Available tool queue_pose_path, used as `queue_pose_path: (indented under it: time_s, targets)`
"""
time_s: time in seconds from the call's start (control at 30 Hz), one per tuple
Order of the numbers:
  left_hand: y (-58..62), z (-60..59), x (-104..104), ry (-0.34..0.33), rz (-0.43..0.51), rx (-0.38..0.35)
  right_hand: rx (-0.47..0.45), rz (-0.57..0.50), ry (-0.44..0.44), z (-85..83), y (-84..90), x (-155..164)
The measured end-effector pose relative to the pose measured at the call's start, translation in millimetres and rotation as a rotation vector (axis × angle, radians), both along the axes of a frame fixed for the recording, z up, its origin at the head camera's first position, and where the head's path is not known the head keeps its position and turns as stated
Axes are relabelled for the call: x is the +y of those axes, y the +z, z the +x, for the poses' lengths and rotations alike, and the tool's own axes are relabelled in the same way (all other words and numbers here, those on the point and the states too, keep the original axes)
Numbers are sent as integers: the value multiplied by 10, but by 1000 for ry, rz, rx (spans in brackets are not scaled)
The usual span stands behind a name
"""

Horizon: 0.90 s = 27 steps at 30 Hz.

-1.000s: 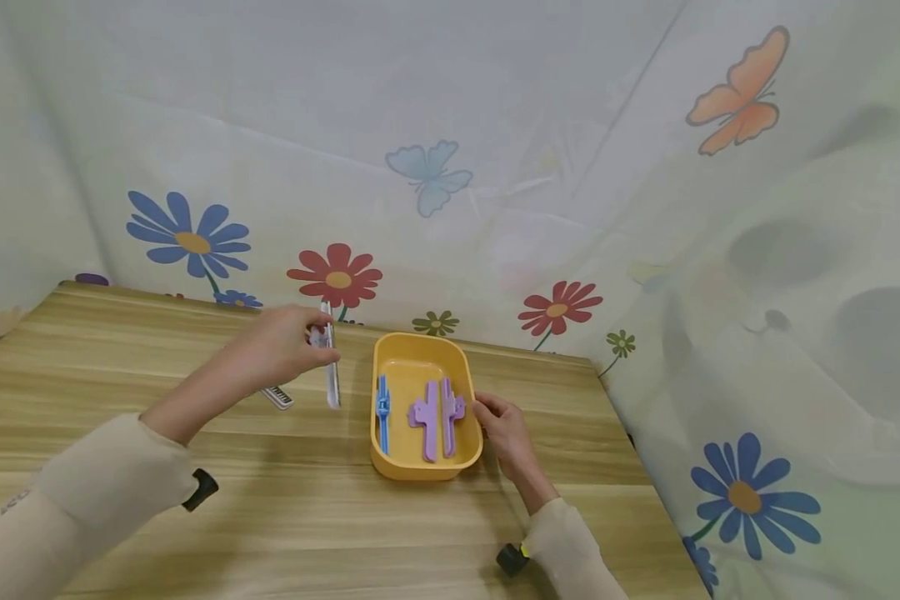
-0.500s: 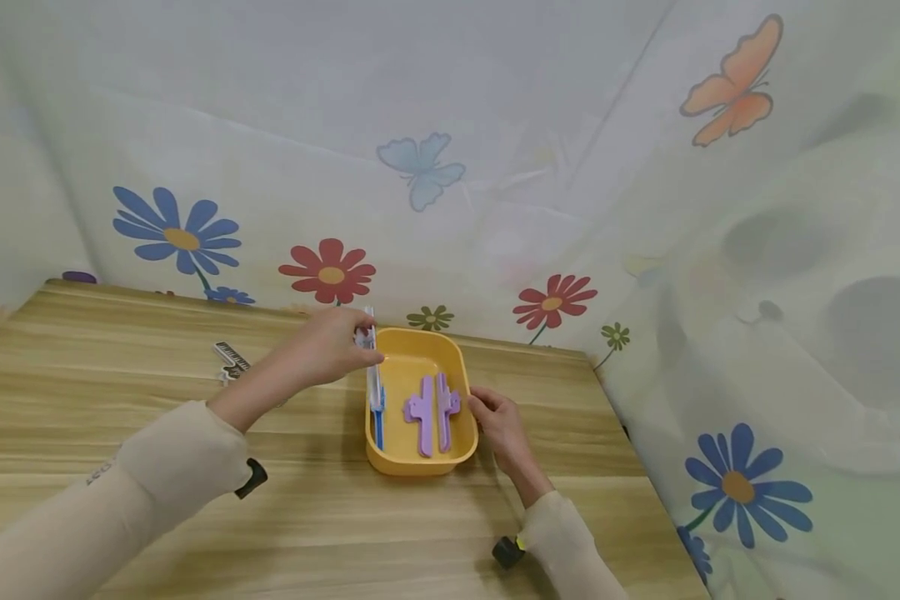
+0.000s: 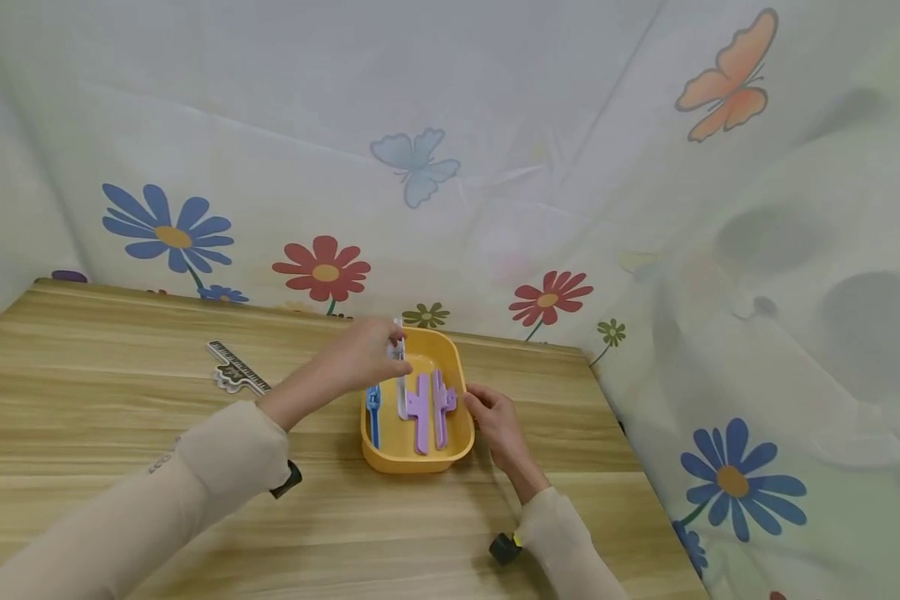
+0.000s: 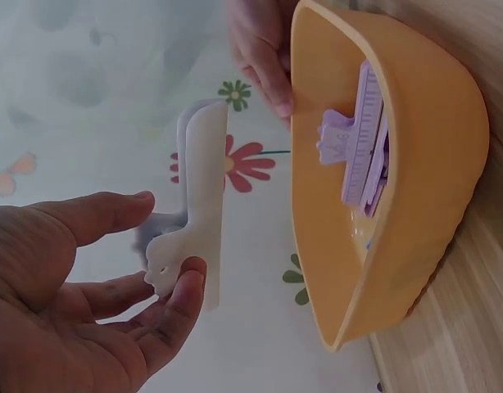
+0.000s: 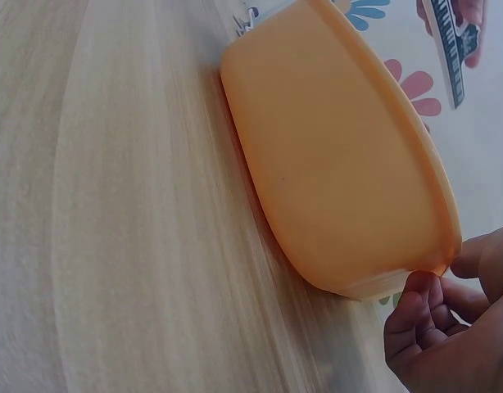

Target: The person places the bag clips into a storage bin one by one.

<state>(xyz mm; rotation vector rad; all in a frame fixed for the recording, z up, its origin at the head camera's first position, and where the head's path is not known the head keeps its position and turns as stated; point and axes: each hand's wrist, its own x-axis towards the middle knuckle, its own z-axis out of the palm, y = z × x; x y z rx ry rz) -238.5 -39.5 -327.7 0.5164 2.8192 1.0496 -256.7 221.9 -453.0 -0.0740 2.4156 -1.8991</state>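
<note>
My left hand (image 3: 362,358) pinches a white clip (image 4: 204,168) by its handles, holding it upright over the yellow plastic bin (image 3: 412,465). A long straight jaw edge runs along the clip; the right wrist view shows black-and-white piano-key markings on its other face. With thumb and fingers, my right hand (image 3: 501,427) holds the bin's right rim, seen close up in the right wrist view. Inside the bin lie a blue clip (image 3: 374,421) along the left wall and two purple clips, one nearer the middle (image 3: 423,429) and one by the right wall (image 3: 441,417).
On the wooden table (image 3: 120,450), left of the bin, lies a black-and-white clip (image 3: 234,368) with a piano-key pattern, partly behind my left forearm. A cloth (image 3: 495,100) printed with flowers and butterflies stands behind the table and along its right side.
My left hand has carried the white clip rightward from beside the bin to over it. The right hand keeps its hold on the rim. The table clip has come into fuller view.
</note>
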Motion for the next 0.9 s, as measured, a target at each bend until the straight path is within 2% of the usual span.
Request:
queue_pose_path:
  time_s: [0.13,0.27,0.43,0.6,0.9]
  targets:
    - [-45,-33,74,-14,0,-19,8,10,12,106,158,-49]
    - [-108,-61,140,-23,-16,-12,25,4,11,152,203,-65]
    - [-176,-74,182,-12,-69,7,-5,-4,-8,63,93,-28]
    - [-242,-93,186,-1,-112,7,13,-8,-22,-17,-59,9]
    - [-411,-108,203,29,-141,9,24,-12,-22,-17,-66,-2]
